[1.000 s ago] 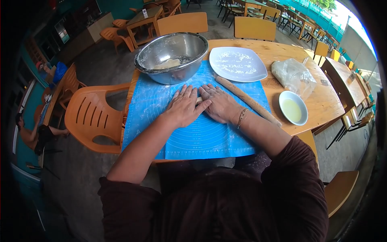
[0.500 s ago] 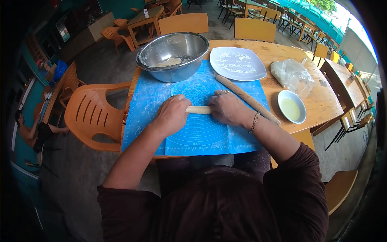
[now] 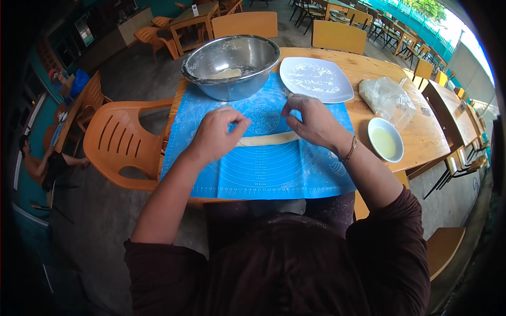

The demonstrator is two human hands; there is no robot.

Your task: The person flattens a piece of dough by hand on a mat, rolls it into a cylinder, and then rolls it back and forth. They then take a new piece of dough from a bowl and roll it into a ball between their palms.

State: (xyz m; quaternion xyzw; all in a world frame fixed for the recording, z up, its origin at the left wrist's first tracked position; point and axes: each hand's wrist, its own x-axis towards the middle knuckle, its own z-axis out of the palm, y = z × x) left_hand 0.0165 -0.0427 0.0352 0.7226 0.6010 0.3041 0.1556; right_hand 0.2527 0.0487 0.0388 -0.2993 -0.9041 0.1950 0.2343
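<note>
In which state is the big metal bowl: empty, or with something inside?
Not empty, but far from full: a pale piece of dough lies low inside the metal bowl, and bare metal shows above it.

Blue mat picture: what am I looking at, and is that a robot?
No robot! A camera worn on a person's head looks down at their own bare hands: left hand and right hand. Between them, a long dough strip lies on the blue mat. Around it on the wooden table are a steel bowl with dough inside, a floury plate, a plastic bag and a small bowl of pale yellow liquid. I can't tell whether either hand holds anything.
</note>
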